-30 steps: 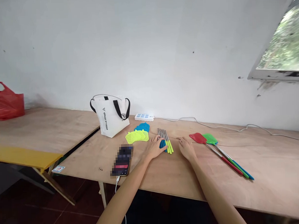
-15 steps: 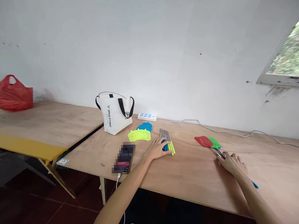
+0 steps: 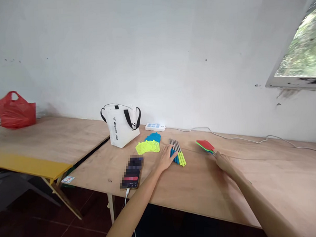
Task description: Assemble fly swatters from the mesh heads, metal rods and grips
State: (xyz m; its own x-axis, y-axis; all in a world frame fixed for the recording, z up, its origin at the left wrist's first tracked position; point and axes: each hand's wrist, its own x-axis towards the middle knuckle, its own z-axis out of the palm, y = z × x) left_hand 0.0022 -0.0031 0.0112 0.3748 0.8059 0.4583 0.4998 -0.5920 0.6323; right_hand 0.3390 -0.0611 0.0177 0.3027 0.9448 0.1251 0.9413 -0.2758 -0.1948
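1. Left hand (image 3: 166,159): loosely spread, touching the blue-handled rods (image 3: 177,160), beside lime-handled rods (image 3: 182,158) on the worktop (image 3: 191,186).
2. Right hand (image 3: 223,162): closed around the stacked swatters (image 3: 206,145) near their heads, red uppermost, right of the rods.

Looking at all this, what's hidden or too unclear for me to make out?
All in the head view:
Swatters: handles mostly hidden by the right hand and right forearm.
Blue handles: partly covered by the left hand.
Phone: screen mostly blurred by blocky pixels.
White bag: contents hidden by its walls.
Window: cut off by the right edge.
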